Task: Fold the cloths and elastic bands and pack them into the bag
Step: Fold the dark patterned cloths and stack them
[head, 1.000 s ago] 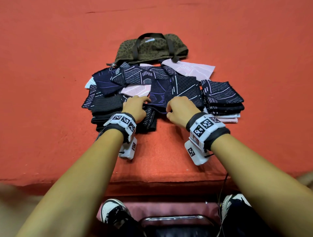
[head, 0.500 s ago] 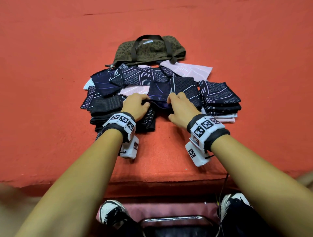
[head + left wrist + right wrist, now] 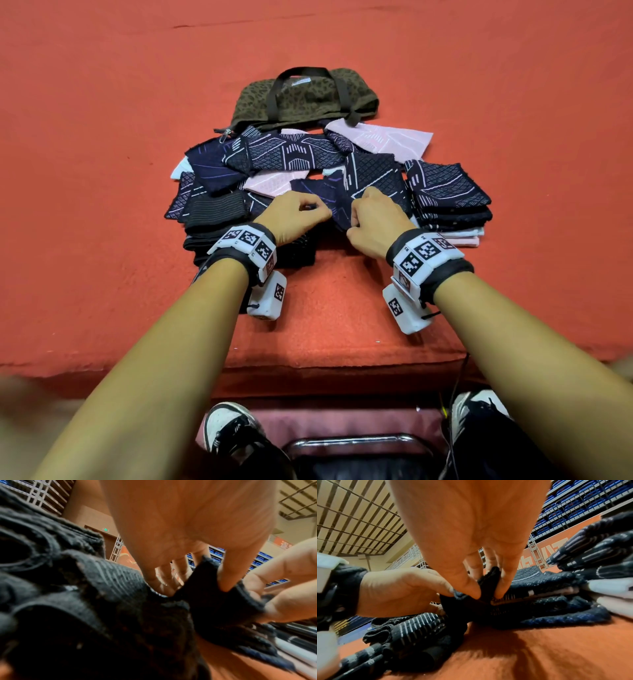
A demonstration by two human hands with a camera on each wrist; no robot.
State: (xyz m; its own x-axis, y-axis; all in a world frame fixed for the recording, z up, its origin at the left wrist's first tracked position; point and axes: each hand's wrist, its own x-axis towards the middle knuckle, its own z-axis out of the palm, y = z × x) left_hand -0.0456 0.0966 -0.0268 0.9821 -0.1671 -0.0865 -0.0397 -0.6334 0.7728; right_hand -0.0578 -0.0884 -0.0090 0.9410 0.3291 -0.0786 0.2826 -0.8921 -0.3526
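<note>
A dark navy patterned cloth [image 3: 337, 202] lies at the front of a loose pile of navy and pink cloths [image 3: 294, 161] on the red surface. My left hand [image 3: 301, 214] pinches its near left edge [image 3: 211, 588]. My right hand [image 3: 368, 212] pinches the same cloth [image 3: 488, 586] close beside it, thumb and fingers curled round a raised fold. Under my left wrist sits a stack of black ribbed elastic bands [image 3: 215, 219]. The olive leopard-print bag [image 3: 301, 99] lies flat behind the pile, handles on top.
A neat stack of folded navy and pink cloths [image 3: 448, 195] stands to the right of my right hand. A pale pink cloth [image 3: 387, 138] lies spread near the bag. The red surface's front edge [image 3: 325, 366] runs below my wrists, with my shoes [image 3: 233, 431] and a chair beneath.
Both hands slid forward over the pile and came closer together. Their fingers closed on the front navy cloth and raised a fold of it.
</note>
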